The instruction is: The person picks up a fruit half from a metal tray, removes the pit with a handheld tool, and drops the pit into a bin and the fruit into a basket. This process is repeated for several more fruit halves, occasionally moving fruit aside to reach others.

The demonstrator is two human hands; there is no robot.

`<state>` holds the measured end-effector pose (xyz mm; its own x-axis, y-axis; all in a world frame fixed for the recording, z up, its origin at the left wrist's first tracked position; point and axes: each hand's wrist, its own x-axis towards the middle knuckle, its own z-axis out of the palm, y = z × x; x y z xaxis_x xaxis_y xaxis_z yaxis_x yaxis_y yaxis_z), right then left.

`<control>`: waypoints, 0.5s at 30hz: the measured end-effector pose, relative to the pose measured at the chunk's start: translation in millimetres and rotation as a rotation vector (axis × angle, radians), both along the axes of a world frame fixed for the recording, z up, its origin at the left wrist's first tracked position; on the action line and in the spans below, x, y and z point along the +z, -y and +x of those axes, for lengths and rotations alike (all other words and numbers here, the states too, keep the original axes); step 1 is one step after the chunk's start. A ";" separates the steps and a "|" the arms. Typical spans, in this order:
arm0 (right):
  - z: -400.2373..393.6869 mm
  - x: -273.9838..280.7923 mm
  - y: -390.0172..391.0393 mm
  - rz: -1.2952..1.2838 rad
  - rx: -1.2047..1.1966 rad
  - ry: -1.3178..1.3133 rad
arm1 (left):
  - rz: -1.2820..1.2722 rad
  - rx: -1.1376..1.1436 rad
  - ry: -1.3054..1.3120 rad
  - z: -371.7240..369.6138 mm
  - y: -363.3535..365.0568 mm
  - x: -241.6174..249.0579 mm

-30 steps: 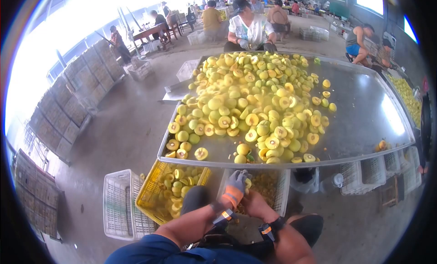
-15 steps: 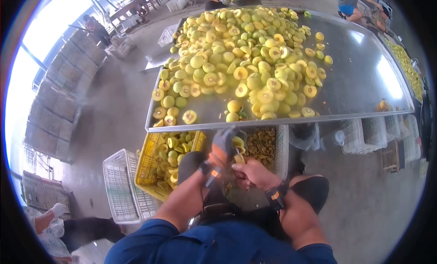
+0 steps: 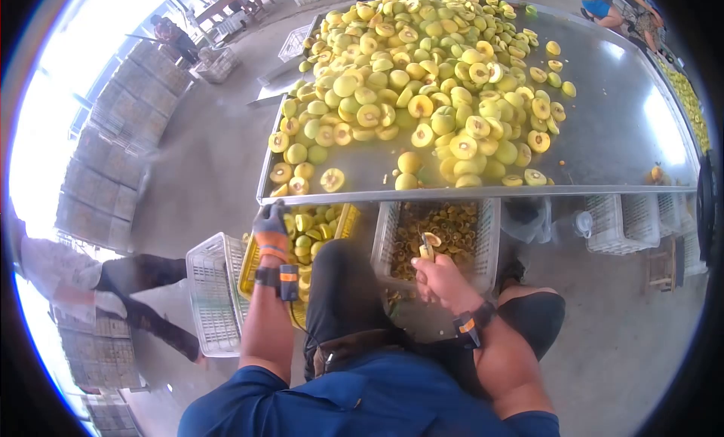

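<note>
My right hand (image 3: pixel 446 284), bare, is closed around the yellow handle of a small pitting knife (image 3: pixel 426 250). Its metal tip points away from me, over a white crate (image 3: pixel 382 241) of brownish cut-out fruit cores (image 3: pixel 452 230). A pale, ring-like scrap (image 3: pixel 433 239) shows right at the tip. My left hand (image 3: pixel 270 227), in a grey and orange glove, is over the left side of the yellow crate (image 3: pixel 348 221), just below the table edge. Its fingers reach forward, and no fruit shows in them. Yellow-green fruit halves (image 3: pixel 305 230) fill that crate.
A metal-topped table (image 3: pixel 603 135) ahead carries a large heap of halved fruit (image 3: pixel 422 82). White crates (image 3: pixel 215 294) are stacked at my left, where a person (image 3: pixel 105 286) passes. More white crates (image 3: pixel 622 222) stand under the table at right.
My left hand has moved left from the fruit half at the knife to the yellow crate. My right hand with the knife has shifted right, over the core crate. A person has moved into view at left.
</note>
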<state>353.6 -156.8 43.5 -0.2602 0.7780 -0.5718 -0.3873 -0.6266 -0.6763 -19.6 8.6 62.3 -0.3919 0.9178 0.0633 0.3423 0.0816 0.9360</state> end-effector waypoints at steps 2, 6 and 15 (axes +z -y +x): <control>-0.7 3.7 -4.0 0.017 -0.005 0.012 | -0.076 0.025 -0.523 -6.5 -2.4 16.0; -2.1 -15.7 -7.3 -0.031 -0.062 -0.039 | 0.081 -0.075 -0.890 23.2 -26.3 32.8; -7.8 -6.3 -11.8 -0.126 0.083 -0.076 | -0.335 -0.690 -0.984 104.7 -106.2 22.1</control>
<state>345.8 -145.0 37.2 -0.3668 0.6754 -0.6397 -0.3779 -0.7365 -0.5610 85.1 114.7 84.4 0.2588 0.9404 -0.2205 0.9514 -0.2088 0.2263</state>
